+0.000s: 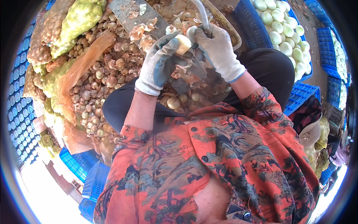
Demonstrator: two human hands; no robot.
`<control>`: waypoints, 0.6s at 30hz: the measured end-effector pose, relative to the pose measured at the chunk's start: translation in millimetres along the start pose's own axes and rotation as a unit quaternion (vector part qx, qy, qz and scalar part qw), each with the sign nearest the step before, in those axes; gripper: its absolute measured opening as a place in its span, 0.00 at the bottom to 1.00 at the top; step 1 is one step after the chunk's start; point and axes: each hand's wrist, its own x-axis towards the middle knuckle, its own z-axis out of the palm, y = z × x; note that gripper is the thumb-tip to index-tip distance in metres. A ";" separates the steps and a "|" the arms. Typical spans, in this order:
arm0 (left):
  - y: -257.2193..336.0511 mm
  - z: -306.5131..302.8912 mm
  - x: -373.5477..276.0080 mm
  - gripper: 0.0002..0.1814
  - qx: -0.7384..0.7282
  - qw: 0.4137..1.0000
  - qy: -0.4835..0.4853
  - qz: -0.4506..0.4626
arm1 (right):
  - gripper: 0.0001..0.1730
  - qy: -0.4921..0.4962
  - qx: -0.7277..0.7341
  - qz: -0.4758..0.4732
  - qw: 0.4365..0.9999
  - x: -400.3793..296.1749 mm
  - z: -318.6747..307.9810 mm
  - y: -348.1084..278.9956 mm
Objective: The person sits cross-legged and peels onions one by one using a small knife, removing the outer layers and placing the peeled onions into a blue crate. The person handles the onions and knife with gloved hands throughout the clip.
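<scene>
My left hand (160, 60), in a white knit glove with a blue-grey coated palm, holds a pale peeled-looking onion (183, 44) at its fingertips. Right beside it, my right hand (215, 50), gloved alike, has its fingers curled around the lower end of a curved grey tube (203, 15). A small round whitish piece (191, 33) shows by the right fingertips; what it is I cannot tell. Under both hands lie loose onion skins (183, 74) and a grey board (179, 84). A few onions (173, 103) rest between my knees.
Unpeeled onions (95, 81) are heaped at the left, beside mesh sacks (81, 22) and an orange net (75, 67). A blue crate (249, 23) of peeled onions (279, 28) stands at the right, with more crates (330, 50) beyond. A basket rim (223, 21) lies ahead.
</scene>
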 end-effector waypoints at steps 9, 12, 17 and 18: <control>-3.3 -3.0 0.7 0.20 0.035 0.999 0.026 0.000 | 0.13 -0.025 0.139 0.116 0.983 -2.2 -1.4 -7.8; -0.4 -8.0 0.1 0.20 -0.029 1.000 -0.010 -0.006 | 0.13 0.008 0.138 0.163 0.977 11.5 -8.0 14.8; 3.2 -15.0 -0.8 0.21 -0.046 0.998 0.041 0.011 | 0.13 0.005 -0.100 -0.071 0.992 1.9 -8.7 4.2; 1.2 -15.0 1.4 0.19 -0.035 0.998 0.021 0.037 | 0.14 -0.031 -0.067 -0.069 0.995 -6.3 -5.9 -4.1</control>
